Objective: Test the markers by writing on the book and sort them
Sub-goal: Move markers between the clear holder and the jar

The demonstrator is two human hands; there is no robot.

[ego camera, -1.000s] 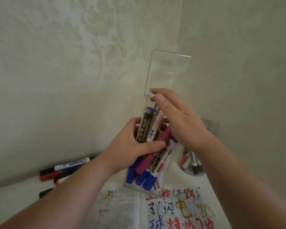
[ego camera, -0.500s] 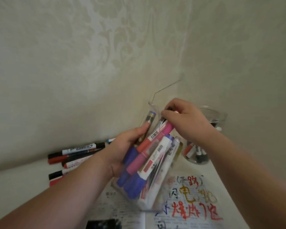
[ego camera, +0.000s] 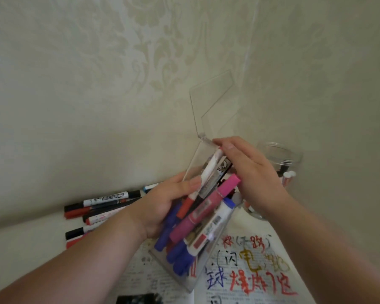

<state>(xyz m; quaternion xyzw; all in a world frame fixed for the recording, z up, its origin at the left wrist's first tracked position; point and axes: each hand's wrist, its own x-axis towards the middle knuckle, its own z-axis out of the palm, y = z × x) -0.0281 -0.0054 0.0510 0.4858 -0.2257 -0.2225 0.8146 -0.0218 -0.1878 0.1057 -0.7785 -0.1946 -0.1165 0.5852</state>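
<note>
My left hand (ego camera: pixel 162 207) grips the clear box (ego camera: pixel 191 281) from its left side, fingers curled round it, holding it tilted above the open book (ego camera: pixel 250 270) at the near edge of the table (ego camera: pixel 31 242). The box lid (ego camera: pixel 211 102) stands open. Markers fill the box, with a pink marker (ego camera: pixel 206 211) uppermost. My right hand (ego camera: pixel 250 172) lies over the marker ends at the box mouth, fingers bent; I cannot tell whether it pinches one. Loose markers (ego camera: pixel 101 200) lie along the far edge, left. A jar (ego camera: pixel 279 154) stands toward the far right corner.

Markers (ego camera: pixel 203 218) upright in tilted clear box (ego camera: pixel 191 279)
</note>
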